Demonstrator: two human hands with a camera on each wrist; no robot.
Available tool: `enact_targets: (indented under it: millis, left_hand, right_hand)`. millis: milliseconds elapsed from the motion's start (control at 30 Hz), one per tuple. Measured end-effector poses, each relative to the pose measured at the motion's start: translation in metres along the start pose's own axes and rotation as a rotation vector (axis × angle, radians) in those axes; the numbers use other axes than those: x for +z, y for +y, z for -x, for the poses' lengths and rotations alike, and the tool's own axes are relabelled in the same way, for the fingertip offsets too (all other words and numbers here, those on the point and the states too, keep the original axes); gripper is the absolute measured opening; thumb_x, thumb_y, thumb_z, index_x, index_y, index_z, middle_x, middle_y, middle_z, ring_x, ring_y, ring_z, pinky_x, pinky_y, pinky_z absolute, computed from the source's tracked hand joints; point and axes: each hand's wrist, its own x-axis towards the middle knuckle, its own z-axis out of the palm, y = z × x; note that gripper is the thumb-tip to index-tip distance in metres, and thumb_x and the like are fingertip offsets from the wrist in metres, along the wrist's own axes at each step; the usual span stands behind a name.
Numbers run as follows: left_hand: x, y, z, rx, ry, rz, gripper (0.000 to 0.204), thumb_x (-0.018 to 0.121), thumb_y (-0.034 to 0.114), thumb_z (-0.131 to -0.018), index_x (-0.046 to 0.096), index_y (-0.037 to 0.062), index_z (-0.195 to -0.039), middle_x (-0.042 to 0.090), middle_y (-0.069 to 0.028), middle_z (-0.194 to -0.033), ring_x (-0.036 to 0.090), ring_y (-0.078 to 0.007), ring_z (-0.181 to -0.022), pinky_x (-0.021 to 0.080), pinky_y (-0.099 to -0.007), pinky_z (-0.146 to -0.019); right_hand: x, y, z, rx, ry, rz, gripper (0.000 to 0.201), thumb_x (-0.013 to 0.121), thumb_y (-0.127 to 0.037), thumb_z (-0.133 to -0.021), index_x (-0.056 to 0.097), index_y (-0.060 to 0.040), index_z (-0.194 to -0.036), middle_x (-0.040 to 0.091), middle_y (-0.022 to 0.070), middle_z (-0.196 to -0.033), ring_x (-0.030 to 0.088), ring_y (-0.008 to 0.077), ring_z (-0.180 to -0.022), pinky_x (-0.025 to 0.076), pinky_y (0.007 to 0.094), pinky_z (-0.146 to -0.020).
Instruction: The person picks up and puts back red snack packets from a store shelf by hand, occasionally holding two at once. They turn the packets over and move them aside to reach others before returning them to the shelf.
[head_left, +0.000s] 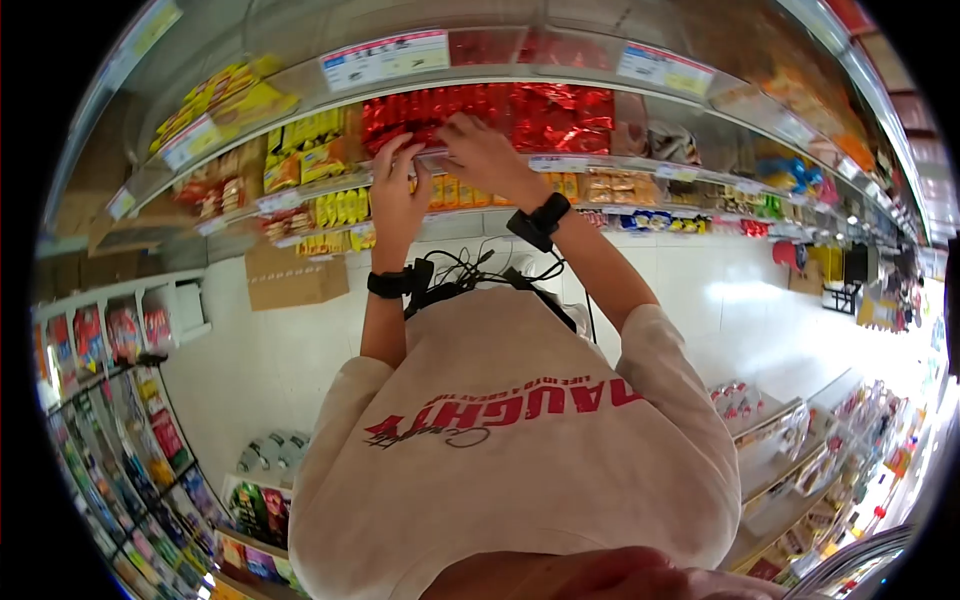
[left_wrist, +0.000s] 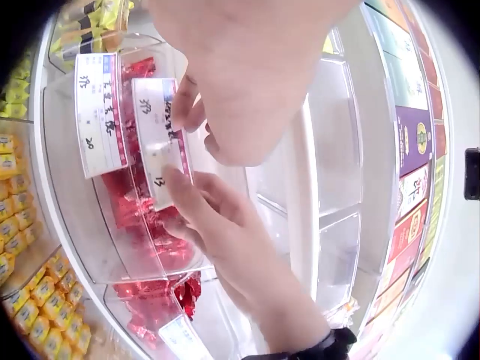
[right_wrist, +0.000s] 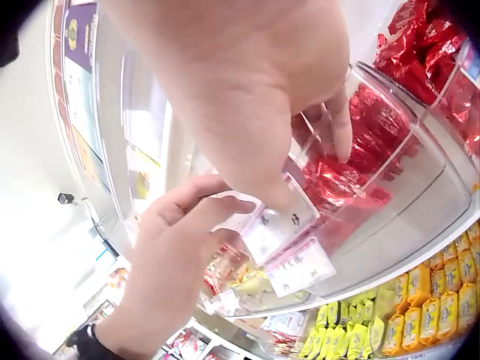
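A white price card point(left_wrist: 154, 142) with handwriting stands at the front of a clear bin point(right_wrist: 409, 206) of red foil-wrapped packets point(right_wrist: 334, 184). My left hand point(head_left: 398, 190) pinches one end of this card between its fingertips and thumb. At the other end my right hand point(head_left: 490, 160) holds it, the thumb lying over the written face and the fingers behind, inside the bin near the packets. A second price card point(left_wrist: 101, 116) sits beside it on the bin's front, overlapping it in the right wrist view.
Yellow packets point(head_left: 300, 150) fill a bin to the left. Small orange packs point(head_left: 465, 193) line the shelf below. Another shelf edge with price labels point(head_left: 385, 60) runs above my hands. A cardboard box point(head_left: 295, 277) stands on the floor below the shelves.
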Motion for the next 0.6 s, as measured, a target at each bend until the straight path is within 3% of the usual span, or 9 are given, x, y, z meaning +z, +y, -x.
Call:
enact_targets:
  millis: [100,200,267,333,433,533,600]
  left_hand:
    - [0.003,0.01,-0.007,0.049,-0.083,0.038,0.02,0.064,0.002,-0.092,0.069,0.003,-0.111,0.064,-0.0107,-0.122,0.067,-0.0277,-0.09,0.055,-0.0368,-0.074]
    - [0.009,0.012,-0.01,0.011,-0.164,0.133,0.016,0.063,0.001,-0.093,0.069,0.0038,-0.107,0.066,-0.0099,-0.115,0.068,-0.0275,-0.085,0.057,-0.0365,-0.07]
    - [0.009,0.019,-0.013,-0.008,-0.205,0.146,0.017,0.062,-0.001,-0.093,0.068,0.0017,-0.108,0.066,-0.0108,-0.113,0.067,-0.0267,-0.086,0.056,-0.0342,-0.073]
    - [0.013,0.023,-0.015,0.009,-0.226,0.167,0.016,0.061,-0.002,-0.093,0.068,0.0014,-0.107,0.067,-0.0109,-0.11,0.068,-0.0266,-0.084,0.056,-0.0342,-0.072]
    - [0.024,0.027,-0.02,0.077,-0.241,0.217,0.014,0.062,0.0,-0.093,0.068,0.0025,-0.105,0.067,-0.0104,-0.106,0.069,-0.0276,-0.08,0.057,-0.0365,-0.069]
    - [0.029,0.039,-0.024,0.096,-0.294,0.251,0.014,0.062,-0.001,-0.093,0.068,0.0015,-0.106,0.067,-0.0111,-0.105,0.069,-0.0283,-0.082,0.057,-0.0355,-0.07]
    - [0.032,0.043,-0.026,0.068,-0.335,0.254,0.015,0.061,-0.002,-0.094,0.067,0.0005,-0.107,0.067,-0.0114,-0.106,0.068,-0.0285,-0.086,0.056,-0.034,-0.072]
  right_hand:
    - [-0.02,-0.008,0.008,-0.068,0.157,-0.322,0.025,0.069,-0.012,-0.093,0.065,-0.0016,-0.115,0.062,0.0139,-0.117,0.065,0.0328,-0.101,0.055,0.0404,-0.089]
    - [-0.059,-0.01,0.023,0.095,0.374,-0.427,0.02,0.065,-0.001,-0.092,0.068,-0.0027,-0.112,0.066,0.0135,-0.109,0.066,0.031,-0.096,0.055,0.0373,-0.086]
    - [-0.065,0.02,0.04,0.305,0.498,-0.412,0.024,0.061,0.006,-0.092,0.069,-0.0051,-0.111,0.07,0.0132,-0.1,0.069,0.0299,-0.093,0.055,0.0355,-0.083]
    - [-0.043,0.079,0.059,0.432,0.607,-0.494,0.02,0.062,-0.001,-0.092,0.069,-0.004,-0.111,0.072,0.0164,-0.101,0.071,0.0345,-0.095,0.056,0.0383,-0.084]
    - [-0.041,0.132,0.076,0.692,0.05,-0.168,0.027,0.067,-0.017,-0.091,0.067,0.0008,-0.111,0.073,0.0216,-0.104,0.07,0.0412,-0.1,0.056,0.0417,-0.089]
    - [-0.012,0.156,0.076,0.805,-0.015,0.015,0.041,0.072,-0.031,-0.085,0.067,0.0004,-0.111,0.072,0.0255,-0.106,0.066,0.0462,-0.106,0.054,0.0468,-0.095]
    - [-0.012,0.153,0.07,0.922,-0.063,0.094,0.043,0.075,-0.03,-0.082,0.069,-0.0034,-0.115,0.069,0.0242,-0.116,0.065,0.0401,-0.115,0.054,0.0467,-0.098]
